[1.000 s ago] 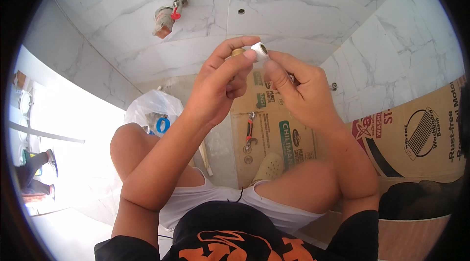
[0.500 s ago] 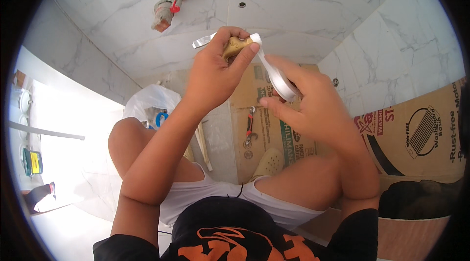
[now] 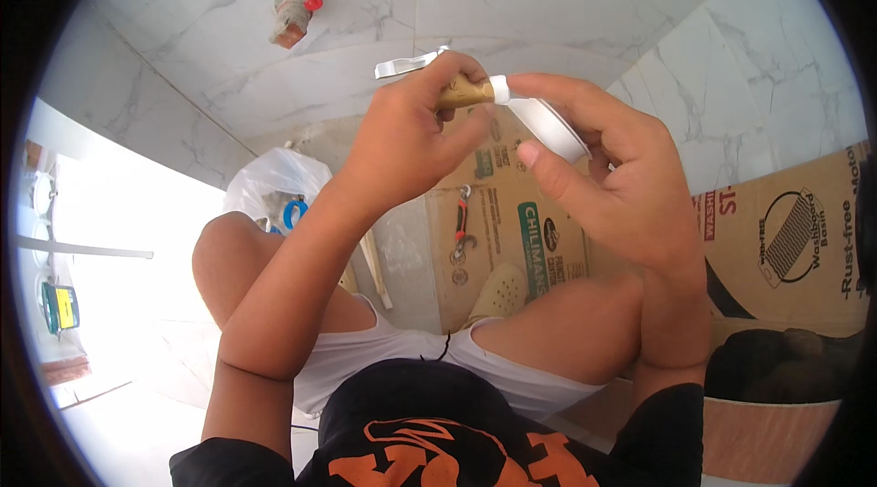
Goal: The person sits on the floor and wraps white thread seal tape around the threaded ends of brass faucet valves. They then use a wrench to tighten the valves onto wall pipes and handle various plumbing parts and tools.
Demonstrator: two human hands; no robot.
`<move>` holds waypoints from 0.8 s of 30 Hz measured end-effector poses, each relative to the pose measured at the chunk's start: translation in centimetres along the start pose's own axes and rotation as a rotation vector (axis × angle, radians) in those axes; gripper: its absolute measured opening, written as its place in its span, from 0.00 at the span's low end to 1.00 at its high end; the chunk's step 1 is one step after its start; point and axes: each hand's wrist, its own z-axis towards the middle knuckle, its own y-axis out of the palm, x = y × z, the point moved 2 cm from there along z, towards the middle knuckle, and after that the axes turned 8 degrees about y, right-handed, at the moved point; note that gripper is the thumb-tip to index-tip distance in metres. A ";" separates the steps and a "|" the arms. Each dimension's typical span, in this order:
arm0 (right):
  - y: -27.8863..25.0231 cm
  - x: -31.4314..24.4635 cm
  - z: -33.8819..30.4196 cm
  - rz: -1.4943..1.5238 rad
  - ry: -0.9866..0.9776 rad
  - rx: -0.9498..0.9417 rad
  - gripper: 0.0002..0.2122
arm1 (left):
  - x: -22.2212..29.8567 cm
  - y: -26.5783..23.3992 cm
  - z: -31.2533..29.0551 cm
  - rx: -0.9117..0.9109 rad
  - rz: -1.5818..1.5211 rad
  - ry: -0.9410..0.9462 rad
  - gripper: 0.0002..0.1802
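The left hand (image 3: 402,131) curls its grip around a raised brass tap (image 3: 470,93), apparently leaving its white end (image 3: 500,89) free; the right hand (image 3: 630,163) holds a tape roll (image 3: 552,129) between thumb and fingers just beside that end, seemingly so the roll can turn

Head camera: left one of two side-by-side fisheyes on the person's head, wide and upright
Black shirt (image 3: 411,386): lower centre, seen from above, the view tilted down and forward
Tiled wall (image 3: 557,7): faced across the top, bowed by the lens
Left hand (image 3: 416,126), right hand (image 3: 626,158): upper centre, nearer the lens than the floor cardboard (image 3: 498,236)
Rim: black corners
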 end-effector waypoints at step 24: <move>-1.4 5.0 3.8 0.426 0.234 0.195 0.22 | 1.6 1.9 -1.5 -0.129 0.054 0.227 0.10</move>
